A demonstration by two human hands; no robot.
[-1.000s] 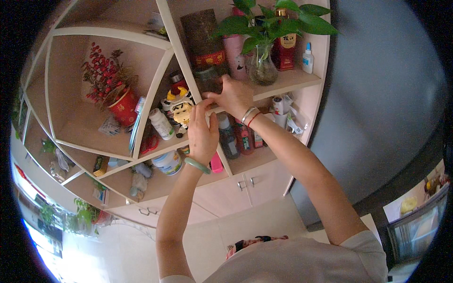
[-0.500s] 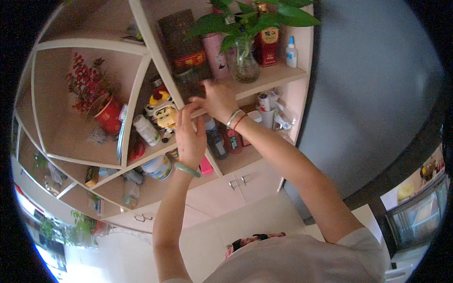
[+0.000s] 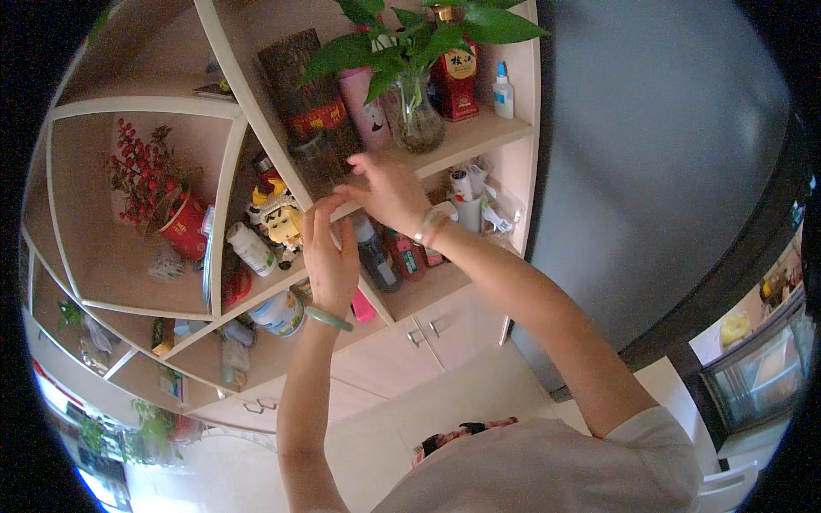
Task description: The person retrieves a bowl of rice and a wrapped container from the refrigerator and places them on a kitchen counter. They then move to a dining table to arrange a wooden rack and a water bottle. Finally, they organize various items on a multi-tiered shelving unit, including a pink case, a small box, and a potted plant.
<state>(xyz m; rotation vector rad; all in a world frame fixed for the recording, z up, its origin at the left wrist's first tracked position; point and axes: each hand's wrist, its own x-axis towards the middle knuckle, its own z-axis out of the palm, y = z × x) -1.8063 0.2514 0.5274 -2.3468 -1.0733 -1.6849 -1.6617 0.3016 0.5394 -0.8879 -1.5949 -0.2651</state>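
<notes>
My left hand point(image 3: 329, 261), with a green bangle point(image 3: 327, 318) at the wrist, is raised at the shelf's front edge. Its fingers point up and lie against or just in front of the pale board point(image 3: 440, 156); nothing shows in its grasp. Beside it my right hand point(image 3: 389, 195) reaches over the same edge, thumb and forefinger apart, with no held thing visible. The fingertips of both hands come close together. Just behind them stand a clear glass jar point(image 3: 315, 154) and a dark brown cylinder with a red band point(image 3: 301, 94). Whether my right fingers touch the jar cannot be made out.
A glass vase with a leafy plant point(image 3: 417, 120), a pink cylinder point(image 3: 368, 107), a red bottle point(image 3: 455, 81) and a small white bottle point(image 3: 503, 92) share the upper shelf. Left are a yellow cow figure point(image 3: 280, 224) and a red flowerpot point(image 3: 184, 227). Dark bottles point(image 3: 378, 261) stand below.
The view has shifted, so the shelves sit further left. Both hands stay at the shelf edge, and the right fingers have dipped slightly against the shelf. Nothing is visibly picked up.
</notes>
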